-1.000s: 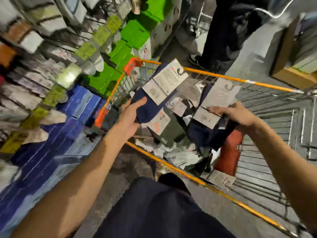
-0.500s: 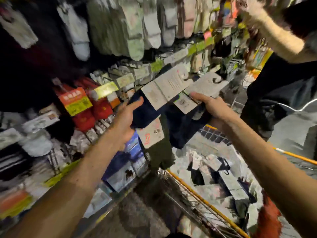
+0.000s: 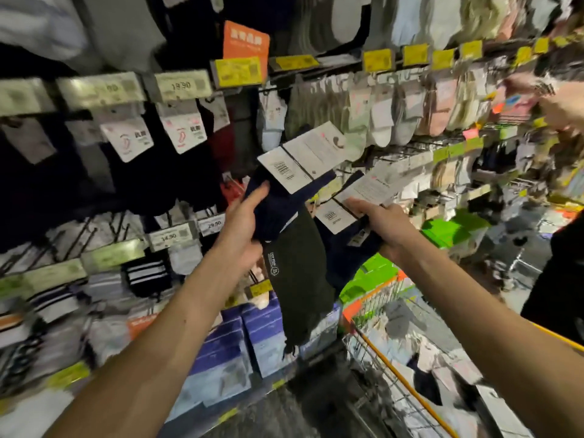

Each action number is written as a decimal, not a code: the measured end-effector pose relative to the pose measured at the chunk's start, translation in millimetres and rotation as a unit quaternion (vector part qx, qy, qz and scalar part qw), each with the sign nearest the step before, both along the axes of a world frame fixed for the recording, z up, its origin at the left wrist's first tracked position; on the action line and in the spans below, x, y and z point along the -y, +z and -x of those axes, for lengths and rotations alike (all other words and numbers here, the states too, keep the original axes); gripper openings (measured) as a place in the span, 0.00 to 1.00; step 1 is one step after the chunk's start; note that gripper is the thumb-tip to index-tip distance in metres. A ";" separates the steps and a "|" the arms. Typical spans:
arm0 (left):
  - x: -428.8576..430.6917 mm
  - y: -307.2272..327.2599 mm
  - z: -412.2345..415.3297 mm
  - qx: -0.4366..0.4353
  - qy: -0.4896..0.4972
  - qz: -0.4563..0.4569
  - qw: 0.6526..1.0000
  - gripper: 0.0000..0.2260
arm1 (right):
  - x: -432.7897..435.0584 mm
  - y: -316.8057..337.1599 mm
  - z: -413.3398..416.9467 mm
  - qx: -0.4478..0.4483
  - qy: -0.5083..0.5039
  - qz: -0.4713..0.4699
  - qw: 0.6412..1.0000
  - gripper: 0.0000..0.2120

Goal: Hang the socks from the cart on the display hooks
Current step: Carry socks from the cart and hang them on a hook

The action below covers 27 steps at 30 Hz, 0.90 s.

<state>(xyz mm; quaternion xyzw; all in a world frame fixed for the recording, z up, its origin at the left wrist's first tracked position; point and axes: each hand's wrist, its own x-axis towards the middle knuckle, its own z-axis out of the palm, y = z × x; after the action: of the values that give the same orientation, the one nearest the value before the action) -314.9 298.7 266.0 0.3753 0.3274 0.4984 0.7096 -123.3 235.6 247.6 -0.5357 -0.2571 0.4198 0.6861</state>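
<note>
Navy socks [image 3: 278,213] gripped in the left hand [image 3: 241,230] slant up-right, card hanger [image 3: 316,153] leading, nearest the display hooks [image 3: 392,153]; the right hand [image 3: 384,224] pinches a second pair [image 3: 344,251] just beside and lower, cart [image 3: 407,384] well below both

A rack [image 3: 126,184] of hanging socks fills the left and the back. Price tags [image 3: 183,86] run along its rails, above each row. The person stands before it with both arms raised. The left hand [image 3: 243,226] holds a pack [image 3: 303,153] up in front of the middle rows, and a loose sock [image 3: 297,289] hangs below that hand. The right hand [image 3: 384,222] holds a second pack [image 3: 369,188] just to the right and a little lower, partly behind the first. Boxes [image 3: 262,336] stand on the bottom shelf under the hanging rows. The cart [image 3: 407,387] stands low on the right, beside the boxes, with more socks [image 3: 398,317] in it. At the far right another person [image 3: 556,279] stands, a hand [image 3: 565,112] up at the upper rows.
</note>
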 end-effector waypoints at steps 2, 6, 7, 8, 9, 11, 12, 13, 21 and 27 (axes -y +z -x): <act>1.8 -6.0 14.4 -0.011 0.007 0.003 1.000 0.08 | 1.6 -5.7 10.5 0.000 0.015 0.009 1.000 0.05; 7.0 -30.0 34.6 -0.125 0.013 0.021 0.992 0.09 | 3.0 -8.8 31.9 -0.046 0.109 -0.020 0.993 0.06; 7.1 -37.2 38.8 -0.146 0.025 0.029 0.989 0.07 | 3.8 -11.3 37.2 -0.050 0.120 -0.017 0.991 0.08; 8.2 -42.3 42.6 -0.165 0.035 0.037 0.985 0.06 | 4.5 -15.6 42.5 -0.046 0.124 -0.012 0.991 0.11; 9.0 -47.0 46.1 -0.184 0.042 0.037 0.981 0.04 | 5.3 -21.0 47.0 -0.038 0.124 -0.006 0.992 0.16; 11.9 -54.2 50.5 -0.212 0.058 0.031 0.975 0.04 | 6.0 -33.8 54.5 -0.031 0.118 0.007 0.993 0.22; 14.4 -57.2 51.4 -0.221 0.066 0.028 0.973 0.04 | 6.8 -38.7 58.1 -0.034 0.117 0.014 0.992 0.24; 15.9 -61.8 51.8 -0.232 0.073 0.022 0.970 0.05 | 7.1 -43.1 61.0 -0.040 0.119 0.023 0.992 0.25; 36.6 -89.1 55.9 -0.335 0.099 -0.021 0.937 0.26 | 0.4 -64.5 81.3 -0.044 0.156 0.072 0.984 0.24; 59.9 -112.3 69.1 -0.249 0.081 0.086 0.961 0.07 | -0.1 -97.9 81.5 -0.038 0.183 0.141 0.972 0.09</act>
<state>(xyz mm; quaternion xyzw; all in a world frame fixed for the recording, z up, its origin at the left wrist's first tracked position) -384.0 238.8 153.8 0.3972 0.5647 0.4152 0.5924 -204.8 235.7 149.6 -0.5546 -0.2624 0.5905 0.5243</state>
